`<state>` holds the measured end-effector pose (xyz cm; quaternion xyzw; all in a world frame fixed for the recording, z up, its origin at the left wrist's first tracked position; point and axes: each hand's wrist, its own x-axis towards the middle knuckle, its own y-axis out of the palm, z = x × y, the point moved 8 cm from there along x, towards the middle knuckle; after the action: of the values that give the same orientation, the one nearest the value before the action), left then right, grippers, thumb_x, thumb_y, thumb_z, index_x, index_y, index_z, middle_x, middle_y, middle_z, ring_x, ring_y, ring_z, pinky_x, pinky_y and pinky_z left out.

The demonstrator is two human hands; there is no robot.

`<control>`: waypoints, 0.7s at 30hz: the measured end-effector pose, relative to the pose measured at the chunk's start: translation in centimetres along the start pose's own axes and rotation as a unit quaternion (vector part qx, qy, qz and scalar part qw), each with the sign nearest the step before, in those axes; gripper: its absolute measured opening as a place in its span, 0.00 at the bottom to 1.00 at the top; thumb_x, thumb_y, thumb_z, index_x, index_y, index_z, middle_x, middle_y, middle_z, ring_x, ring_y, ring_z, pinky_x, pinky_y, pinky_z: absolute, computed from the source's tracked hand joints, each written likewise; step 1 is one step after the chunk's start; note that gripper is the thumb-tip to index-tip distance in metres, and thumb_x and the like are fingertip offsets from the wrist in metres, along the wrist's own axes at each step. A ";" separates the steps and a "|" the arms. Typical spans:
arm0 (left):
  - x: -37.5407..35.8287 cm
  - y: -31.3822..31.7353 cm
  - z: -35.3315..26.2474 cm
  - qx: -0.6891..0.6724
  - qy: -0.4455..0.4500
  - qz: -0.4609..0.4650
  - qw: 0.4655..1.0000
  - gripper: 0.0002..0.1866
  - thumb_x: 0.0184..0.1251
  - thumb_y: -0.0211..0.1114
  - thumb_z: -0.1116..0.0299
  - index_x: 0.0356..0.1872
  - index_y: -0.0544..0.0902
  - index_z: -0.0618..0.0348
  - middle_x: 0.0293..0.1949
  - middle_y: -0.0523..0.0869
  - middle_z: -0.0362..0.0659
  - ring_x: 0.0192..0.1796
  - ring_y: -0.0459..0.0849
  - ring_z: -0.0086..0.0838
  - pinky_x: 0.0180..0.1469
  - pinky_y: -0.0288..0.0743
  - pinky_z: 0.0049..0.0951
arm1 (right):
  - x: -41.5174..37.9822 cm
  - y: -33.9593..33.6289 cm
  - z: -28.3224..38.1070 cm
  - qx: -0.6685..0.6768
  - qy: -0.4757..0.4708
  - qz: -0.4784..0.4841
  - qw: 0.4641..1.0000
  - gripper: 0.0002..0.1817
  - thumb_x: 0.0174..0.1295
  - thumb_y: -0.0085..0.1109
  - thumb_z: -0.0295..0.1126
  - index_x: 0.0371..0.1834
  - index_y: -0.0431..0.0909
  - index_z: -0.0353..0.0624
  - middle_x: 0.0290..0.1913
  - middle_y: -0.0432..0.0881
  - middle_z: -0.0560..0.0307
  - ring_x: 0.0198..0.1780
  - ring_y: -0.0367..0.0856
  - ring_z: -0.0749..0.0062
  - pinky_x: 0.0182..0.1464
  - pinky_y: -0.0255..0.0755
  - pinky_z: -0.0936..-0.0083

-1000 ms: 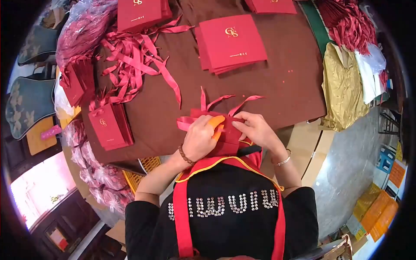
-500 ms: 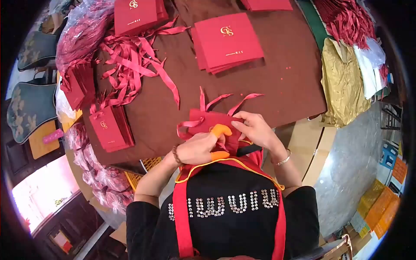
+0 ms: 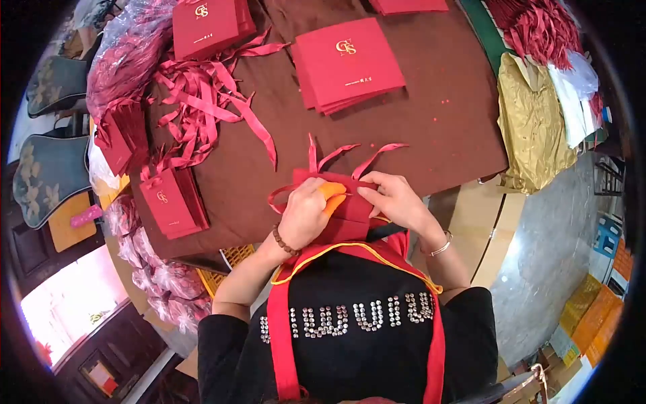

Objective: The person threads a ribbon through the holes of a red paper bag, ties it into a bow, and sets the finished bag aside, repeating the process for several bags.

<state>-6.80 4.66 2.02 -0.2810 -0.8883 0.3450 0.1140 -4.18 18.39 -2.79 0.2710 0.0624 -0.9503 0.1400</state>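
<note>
A red paper gift bag [image 3: 344,227] lies at the table's front edge, close to my apron. Several pink-red ribbons [image 3: 367,161] stick out past its far edge, and a ribbon loop bulges at its left. My left hand [image 3: 303,212], with orange finger covers [image 3: 332,194] on its thumb and forefinger, is closed in a pinch over the bag; what sits between the fingertips is too small to make out. On the right edge of the bag, my right hand [image 3: 393,200] grips with thumb and forefinger, its fingertips close to the left ones.
Stacked red bags [image 3: 350,64] lie farther back on the brown tablecloth [image 3: 431,148]. Loose ribbons [image 3: 208,101] are heaped at left, near a ribboned bag stack [image 3: 168,202]. Plastic-wrapped bundles [image 3: 165,276] hang along the left side. Gold wrapping [image 3: 535,128] is at right.
My left hand has moved up and turned over the bag, its orange-covered fingertips coming together near the right hand. My right hand has stayed almost in place.
</note>
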 end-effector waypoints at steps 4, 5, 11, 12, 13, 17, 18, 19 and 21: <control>0.1 -0.6 -0.6 0.031 0.026 -0.043 0.998 0.08 0.52 0.67 0.76 0.35 0.81 0.62 0.31 0.80 0.48 0.33 0.81 0.42 0.34 0.74 0.34 | -0.2 -0.1 0.2 0.003 0.004 -0.001 1.000 0.15 0.63 0.54 0.34 0.45 0.75 0.32 0.23 0.78 0.50 0.22 0.81 0.70 0.25 0.71 0.77; 0.1 -0.5 -0.5 0.032 0.026 -0.043 0.998 0.08 0.52 0.67 0.76 0.35 0.81 0.62 0.31 0.80 0.48 0.33 0.81 0.42 0.34 0.74 0.34 | -0.2 -0.1 0.3 -0.003 0.005 -0.002 1.000 0.15 0.63 0.54 0.34 0.45 0.75 0.32 0.23 0.79 0.50 0.22 0.81 0.71 0.25 0.71 0.77; 0.3 -0.1 -1.1 0.058 0.035 -0.055 0.996 0.06 0.49 0.62 0.78 0.29 0.80 0.69 0.31 0.78 0.53 0.35 0.78 0.46 0.36 0.74 0.39 | -0.3 -0.1 0.6 0.001 -0.002 -0.006 1.000 0.14 0.63 0.54 0.33 0.45 0.75 0.31 0.28 0.80 0.47 0.23 0.82 0.69 0.26 0.74 0.76; 0.2 0.1 -1.1 0.068 0.042 -0.055 0.995 0.07 0.49 0.64 0.78 0.31 0.80 0.66 0.31 0.79 0.51 0.34 0.79 0.46 0.36 0.74 0.38 | -0.4 -0.1 0.6 0.001 -0.002 -0.006 1.000 0.14 0.63 0.54 0.33 0.45 0.75 0.31 0.28 0.80 0.47 0.23 0.82 0.69 0.26 0.74 0.76; 0.1 0.1 -1.1 0.078 0.050 -0.055 0.994 0.08 0.49 0.66 0.79 0.33 0.80 0.63 0.31 0.79 0.50 0.34 0.80 0.46 0.35 0.74 0.38 | -0.4 -0.1 0.6 0.004 -0.004 -0.005 1.000 0.14 0.63 0.54 0.32 0.45 0.75 0.31 0.28 0.81 0.47 0.23 0.82 0.69 0.26 0.74 0.76; 0.3 -0.1 -1.8 0.079 0.062 -0.063 0.993 0.08 0.49 0.65 0.79 0.33 0.80 0.64 0.30 0.79 0.51 0.33 0.79 0.46 0.34 0.74 0.38 | -0.4 -0.1 0.7 -0.005 -0.007 -0.008 1.000 0.14 0.63 0.54 0.32 0.46 0.75 0.31 0.30 0.81 0.46 0.23 0.82 0.69 0.25 0.74 0.76; 0.2 0.0 -1.7 0.087 0.061 -0.063 0.992 0.08 0.49 0.65 0.79 0.33 0.80 0.64 0.30 0.79 0.51 0.33 0.79 0.46 0.34 0.74 0.38 | -0.4 -0.1 0.8 -0.005 -0.007 -0.008 1.000 0.14 0.63 0.54 0.32 0.46 0.75 0.31 0.30 0.81 0.46 0.23 0.82 0.69 0.25 0.74 0.76; 0.1 0.2 -1.6 0.095 0.060 -0.063 0.992 0.08 0.49 0.65 0.79 0.33 0.79 0.64 0.30 0.79 0.51 0.33 0.79 0.46 0.34 0.74 0.38 | -0.5 -0.1 0.9 -0.006 -0.007 -0.007 1.000 0.14 0.63 0.54 0.32 0.45 0.75 0.31 0.30 0.81 0.46 0.23 0.82 0.69 0.25 0.74 0.76; 0.0 0.4 -1.6 0.111 0.068 -0.063 0.990 0.08 0.49 0.65 0.78 0.33 0.79 0.64 0.30 0.79 0.51 0.32 0.79 0.46 0.33 0.74 0.38 | -0.5 0.0 1.1 -0.006 -0.007 -0.004 1.000 0.15 0.63 0.54 0.32 0.45 0.75 0.31 0.30 0.81 0.47 0.23 0.82 0.68 0.25 0.74 0.76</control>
<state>-5.97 5.77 2.94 -0.2330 -0.8509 0.4133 0.2257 -4.29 18.32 -1.59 0.2629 0.0686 -0.9524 0.1381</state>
